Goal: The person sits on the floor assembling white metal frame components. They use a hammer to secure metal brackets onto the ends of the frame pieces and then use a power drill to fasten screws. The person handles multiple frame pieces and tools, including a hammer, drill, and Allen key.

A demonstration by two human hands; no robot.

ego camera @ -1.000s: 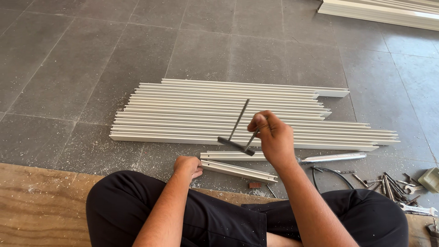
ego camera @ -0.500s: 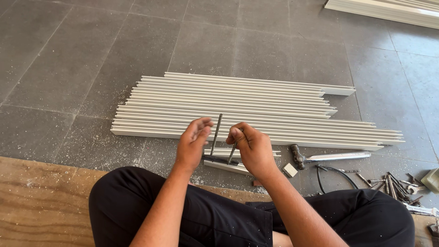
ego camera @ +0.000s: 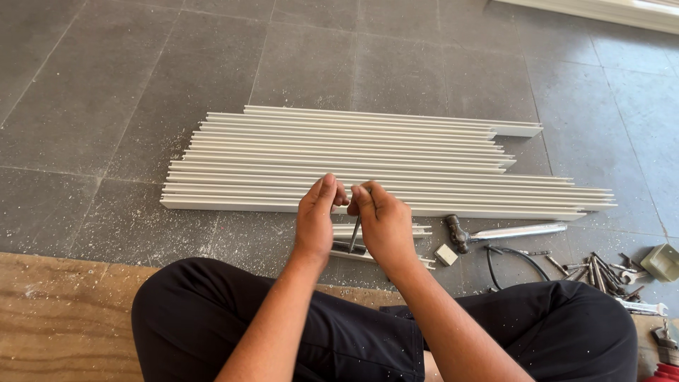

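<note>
Grey floor tiles [ego camera: 92,106] carry a long stack of white profiles [ego camera: 368,163], lying side by side just beyond the hands. Right of the hands lie a hammer [ego camera: 506,232], a small white block [ego camera: 445,254], a black cable [ego camera: 506,263] and a heap of small tools [ego camera: 608,272]; a wooden board [ego camera: 56,318] is at the lower left. Both hands meet above a short profile [ego camera: 417,230]. The left hand [ego camera: 316,219] and right hand [ego camera: 382,223] have their fingers closed on a thin metal rod [ego camera: 355,235], which stands almost upright, its lower end on the short profile.
</note>
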